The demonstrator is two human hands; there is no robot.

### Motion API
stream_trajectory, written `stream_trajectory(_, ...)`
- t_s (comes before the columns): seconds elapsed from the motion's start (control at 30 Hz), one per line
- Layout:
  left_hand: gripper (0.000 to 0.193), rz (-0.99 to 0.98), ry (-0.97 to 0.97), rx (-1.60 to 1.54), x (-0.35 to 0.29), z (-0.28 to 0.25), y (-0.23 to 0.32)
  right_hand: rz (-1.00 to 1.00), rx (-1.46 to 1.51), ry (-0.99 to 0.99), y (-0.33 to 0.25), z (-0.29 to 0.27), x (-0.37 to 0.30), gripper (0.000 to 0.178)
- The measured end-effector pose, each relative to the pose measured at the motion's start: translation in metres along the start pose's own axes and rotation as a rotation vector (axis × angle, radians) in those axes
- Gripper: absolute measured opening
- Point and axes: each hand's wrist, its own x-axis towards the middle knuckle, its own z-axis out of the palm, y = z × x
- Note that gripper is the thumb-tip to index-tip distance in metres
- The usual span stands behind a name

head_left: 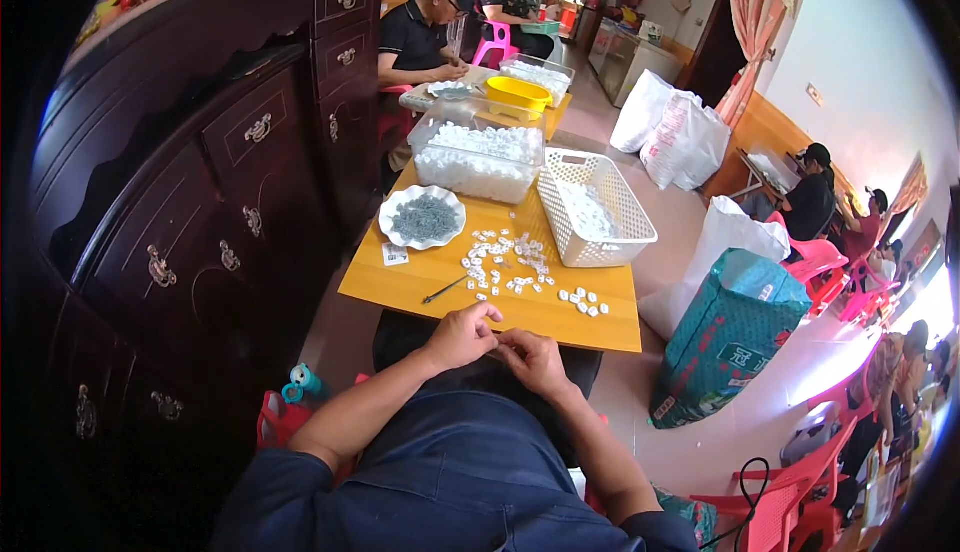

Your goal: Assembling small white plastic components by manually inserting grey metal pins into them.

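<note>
My left hand (463, 337) and my right hand (535, 360) meet just off the table's near edge, above my lap. Fingers and thumbs on both are drawn together in a pinch; whatever they hold is too small or hidden to name. Beyond them, small white plastic pieces (495, 257) lie scattered on the yellow wooden table (390, 287), with a separate little group (583, 300) to the right. A thin dark screwdriver (445, 290) rests near the left hand. Past it stands a white scalloped dish (388, 220) heaped with small grey screws (425, 218).
A white perforated basket (610, 250) and a clear bin (480, 184), both with white pieces, stand at the table's back. A dark cabinet (190, 172) lines the left. A green sack (730, 342) stands right. Two people sit beyond; others sit far right near red chairs (770, 507).
</note>
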Motion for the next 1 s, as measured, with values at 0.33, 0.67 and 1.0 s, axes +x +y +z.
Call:
stream_trajectory(0.33, 0.01, 0.103, 0.032, 0.088, -0.001, 0.001, 0.021, 0.452, 0.679, -0.094, 0.022, -0.004, 0.0, 0.01)
stream_trajectory(0.67, 0.006, 0.389, 0.058, 0.311, 0.001, 0.003, 0.02, 0.572, 0.822, -0.234, 0.023, -0.015, 0.001, 0.01)
stream_trajectory(1.0, 0.005, 0.254, 0.145, 0.231, -0.005, 0.009, 0.023, 0.655, 0.97, -0.074, 0.016, -0.011, 0.002, 0.017)
